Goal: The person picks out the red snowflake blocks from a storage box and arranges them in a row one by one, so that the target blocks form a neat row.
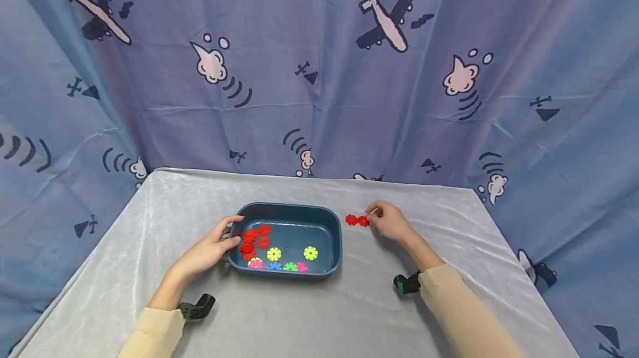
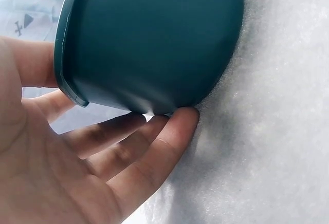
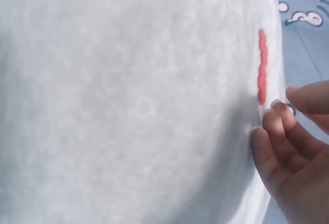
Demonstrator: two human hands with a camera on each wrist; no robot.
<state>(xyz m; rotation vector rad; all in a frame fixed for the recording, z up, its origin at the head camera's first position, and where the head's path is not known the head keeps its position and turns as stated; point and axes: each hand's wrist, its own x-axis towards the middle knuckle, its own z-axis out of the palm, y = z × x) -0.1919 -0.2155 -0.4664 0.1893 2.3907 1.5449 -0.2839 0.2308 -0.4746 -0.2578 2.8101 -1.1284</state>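
A dark teal plastic bin [image 1: 331,258] sits on the cloth-covered table, with several red notched plastic discs [image 1: 263,242] at its left end. My left hand [image 1: 214,248] holds that end; in the left wrist view its fingertips [image 2: 182,124] press the outer wall [image 2: 154,44], and the thumb is at the rim. To the bin's right lie two more red discs [image 1: 351,220], edge to edge; whether they interlock I cannot tell. My right hand [image 1: 390,222] is just right of them, fingers loosely bent. In the right wrist view, nothing shows between the right fingertips [image 3: 258,131] and thumb.
Yellow discs [image 1: 310,253] lie on the bin's floor, with blue [image 1: 274,265], green [image 1: 290,266] and pink ones along its near wall. A grey-white cloth [image 1: 299,319] covers the table. Behind it hangs a blue curtain [image 1: 279,86] printed with planes.
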